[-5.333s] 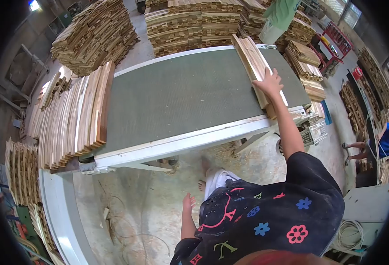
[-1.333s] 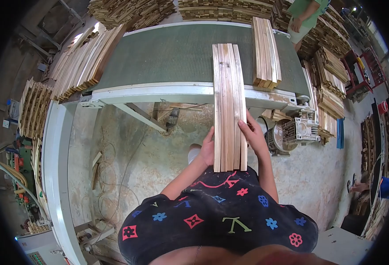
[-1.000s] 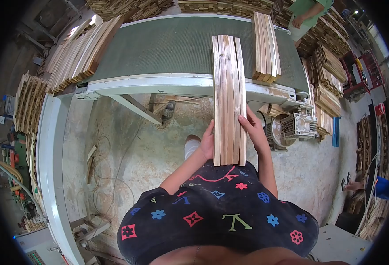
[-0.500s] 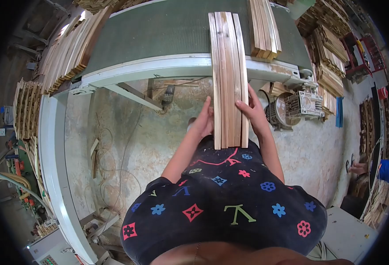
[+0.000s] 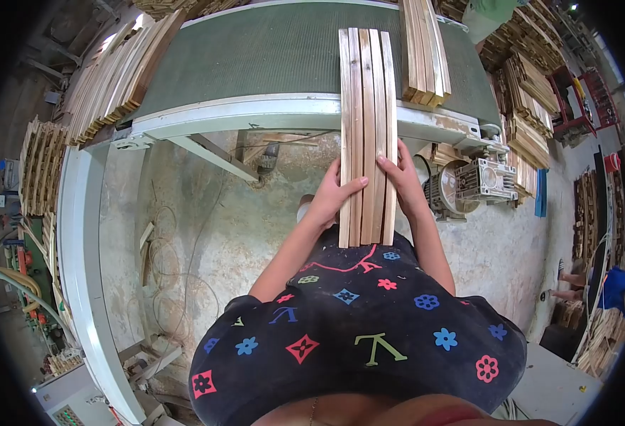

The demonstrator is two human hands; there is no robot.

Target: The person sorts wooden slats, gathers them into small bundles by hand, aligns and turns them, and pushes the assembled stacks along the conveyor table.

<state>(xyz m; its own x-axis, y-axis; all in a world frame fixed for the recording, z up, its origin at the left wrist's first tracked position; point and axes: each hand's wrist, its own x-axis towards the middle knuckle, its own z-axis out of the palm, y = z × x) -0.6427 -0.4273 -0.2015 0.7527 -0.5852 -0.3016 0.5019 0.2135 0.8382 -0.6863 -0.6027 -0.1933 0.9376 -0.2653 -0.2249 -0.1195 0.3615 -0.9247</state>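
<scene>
A bundle of several long, narrow wooden strips (image 5: 366, 135) lies lengthwise in front of me, its far end over the green conveyor belt (image 5: 270, 53) and its near end at my patterned dark shirt. My left hand (image 5: 336, 193) grips the bundle's left side, thumb on top of the strips and fingers mostly hidden beside and under them. On the right side, my right hand (image 5: 402, 177) holds the same bundle, its thumb also lying on the top face. Thin gaps show between some strips.
Another stack of strips (image 5: 425, 57) rests on the belt to the right. A long row of strips (image 5: 124, 78) lies at the left. The white conveyor frame (image 5: 256, 108) crosses ahead, with a motor (image 5: 462, 184) below it at right. A person's blue clothing (image 5: 619, 287) shows far right.
My left thumb has come over onto the top of the strips; before, it stood up beside them. The bundle sits slightly nearer to me, and gaps between strips look different.
</scene>
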